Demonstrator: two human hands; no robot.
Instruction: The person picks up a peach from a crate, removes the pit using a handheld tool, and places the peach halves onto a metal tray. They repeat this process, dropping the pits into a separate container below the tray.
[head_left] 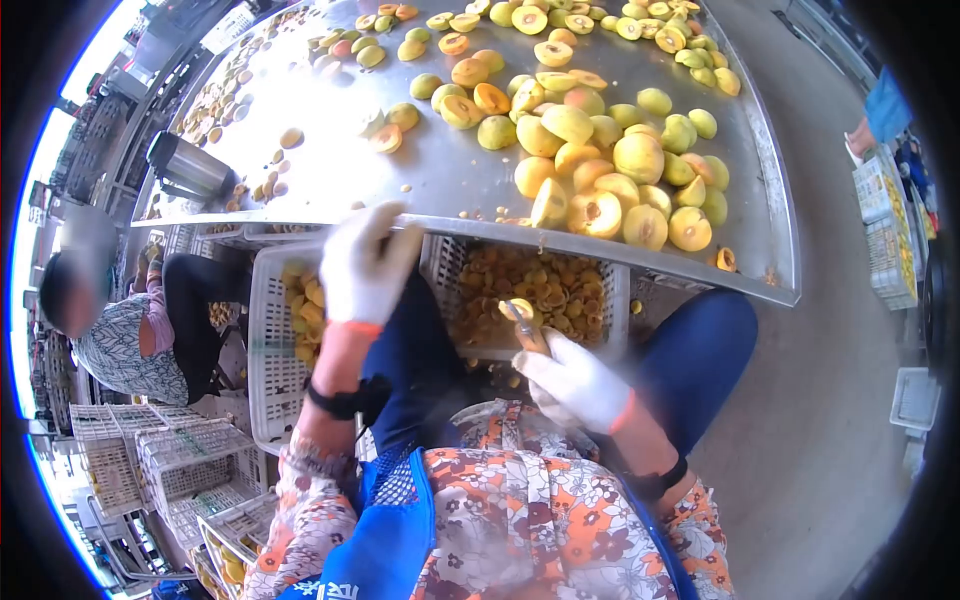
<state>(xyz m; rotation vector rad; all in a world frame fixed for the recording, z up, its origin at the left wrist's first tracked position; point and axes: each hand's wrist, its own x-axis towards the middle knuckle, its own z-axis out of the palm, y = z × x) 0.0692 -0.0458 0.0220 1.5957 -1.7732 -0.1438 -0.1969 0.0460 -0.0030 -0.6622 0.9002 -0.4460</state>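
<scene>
My right hand (575,380), in a white glove, is closed round a wooden-handled metal pitting tool (531,338). A yellow fruit half (513,308) shows at the tool's metal tip, over the crate of fruit pieces (616,300) below. My left hand (370,265), also gloved and slightly blurred, is over the near edge of the metal table (330,190). Its fingers are bent and apart, with nothing visible in them. Beneath it stands a white crate (268,375) holding yellow fruit. A heap of halved peach-like fruit (600,165) lies on the table to the right.
A steel cup-like container (190,165) lies on its side at the table's left. Another person (130,330) sits at the left, near stacked white crates (190,455). More crates (885,230) stand on the floor at the far right. My knees flank the crate under the table.
</scene>
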